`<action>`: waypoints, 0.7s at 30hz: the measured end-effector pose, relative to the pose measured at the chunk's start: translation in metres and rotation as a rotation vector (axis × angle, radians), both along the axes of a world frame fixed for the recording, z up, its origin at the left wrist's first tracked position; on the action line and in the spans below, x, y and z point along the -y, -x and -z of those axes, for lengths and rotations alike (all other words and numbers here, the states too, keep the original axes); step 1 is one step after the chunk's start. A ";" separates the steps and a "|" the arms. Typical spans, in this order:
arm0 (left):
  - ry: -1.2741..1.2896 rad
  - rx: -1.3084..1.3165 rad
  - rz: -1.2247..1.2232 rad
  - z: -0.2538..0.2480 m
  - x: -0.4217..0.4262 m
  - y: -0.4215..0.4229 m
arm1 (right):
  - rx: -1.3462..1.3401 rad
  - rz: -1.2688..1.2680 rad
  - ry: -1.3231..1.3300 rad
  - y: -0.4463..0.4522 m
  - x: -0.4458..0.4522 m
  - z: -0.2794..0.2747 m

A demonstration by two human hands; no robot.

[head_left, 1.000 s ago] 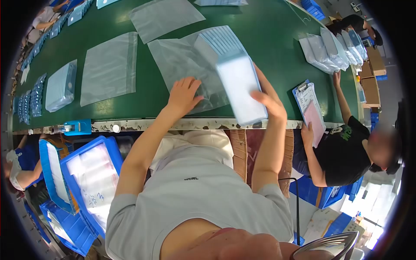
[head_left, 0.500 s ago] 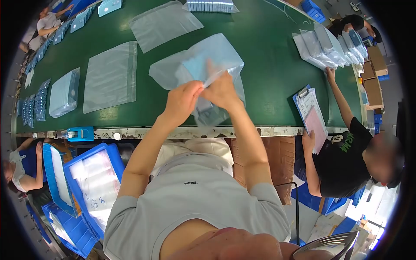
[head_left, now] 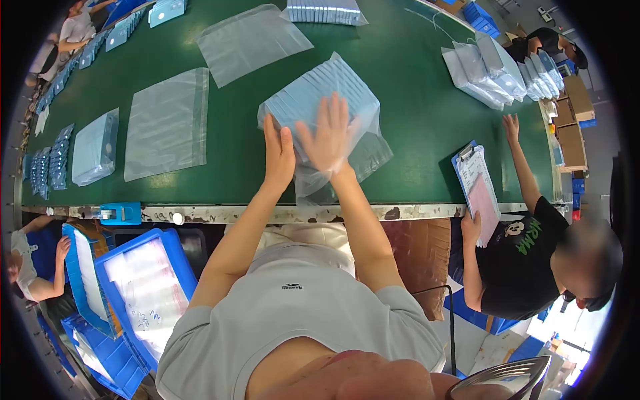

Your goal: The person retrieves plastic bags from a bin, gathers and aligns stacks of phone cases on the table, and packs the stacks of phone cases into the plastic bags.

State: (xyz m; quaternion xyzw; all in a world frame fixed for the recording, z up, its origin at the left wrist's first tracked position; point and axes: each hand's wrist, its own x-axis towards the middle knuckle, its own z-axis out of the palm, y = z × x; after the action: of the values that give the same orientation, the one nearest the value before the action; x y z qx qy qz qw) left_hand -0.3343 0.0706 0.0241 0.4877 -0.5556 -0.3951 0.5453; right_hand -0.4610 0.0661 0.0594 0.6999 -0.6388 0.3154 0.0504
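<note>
A clear plastic bag (head_left: pixel 373 157) surrounds a stack of light-blue flat packs (head_left: pixel 327 80) on the green table in front of me. My left hand (head_left: pixel 279 152) rests along the near left side of the bagged stack, fingers stretched out. Over the top of the stack lies my right hand (head_left: pixel 328 137), spread and slightly blurred, its palm on the plastic. The loose end of the bag bunches toward me beneath my wrists. To the left, an unfilled clear bag (head_left: pixel 167 123) lies flat, and another clear bag (head_left: pixel 252 41) lies farther back.
A bagged stack (head_left: pixel 95 147) and rows of small blue packs (head_left: pixel 60 157) stand at left. Several bagged stacks (head_left: pixel 490 70) sit at right. A co-worker in black (head_left: pixel 527 267) holds a clipboard (head_left: pixel 477 180). Blue crates (head_left: pixel 150 287) stand below the table edge.
My hands have parted from the plastic they were gripping and now lie open on the bagged stack, which has turned. The co-worker's reaching hand has left the bagged stacks at right.
</note>
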 end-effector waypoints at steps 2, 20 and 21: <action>0.032 0.048 -0.015 0.007 -0.009 0.008 | 0.184 0.033 0.048 0.014 -0.007 0.015; -0.002 1.259 -0.078 0.025 0.059 -0.061 | 0.731 -0.048 0.286 0.009 0.029 0.033; 0.012 1.263 -0.057 0.023 0.060 -0.061 | 0.506 -0.022 0.276 0.018 0.029 0.027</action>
State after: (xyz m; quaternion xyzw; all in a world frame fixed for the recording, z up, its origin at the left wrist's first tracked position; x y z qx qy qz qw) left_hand -0.2729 0.0110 0.0011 0.6383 -0.7594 -0.0133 0.1253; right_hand -0.4788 0.0373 0.0325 0.5927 -0.5744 0.5643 -0.0192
